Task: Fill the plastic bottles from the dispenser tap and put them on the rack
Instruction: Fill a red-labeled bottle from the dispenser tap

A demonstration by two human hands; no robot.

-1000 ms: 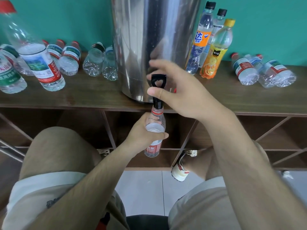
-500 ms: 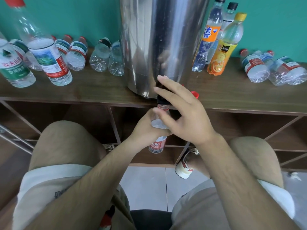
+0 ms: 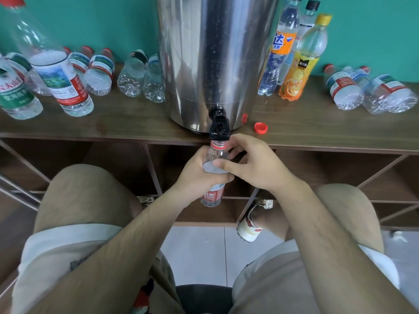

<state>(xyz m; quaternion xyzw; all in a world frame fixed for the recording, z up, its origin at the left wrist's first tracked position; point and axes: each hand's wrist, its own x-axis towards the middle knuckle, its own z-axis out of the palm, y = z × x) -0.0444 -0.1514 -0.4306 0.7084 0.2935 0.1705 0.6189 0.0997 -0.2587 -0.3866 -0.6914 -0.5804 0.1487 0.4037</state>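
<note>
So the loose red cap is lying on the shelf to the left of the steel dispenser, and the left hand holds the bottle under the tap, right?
Not quite: in the head view the loose red cap lies on the shelf to the right of the steel dispenser, not the left. The left hand does hold the bottle under the tap.

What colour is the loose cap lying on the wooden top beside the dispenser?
The cap is red; head view.

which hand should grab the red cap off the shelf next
Right, probably. The left hand grips the bottle under the tap, so it is busy. The red cap lies on the shelf nearer the right hand, which seems only to rest its thumb on the bottle.
</note>
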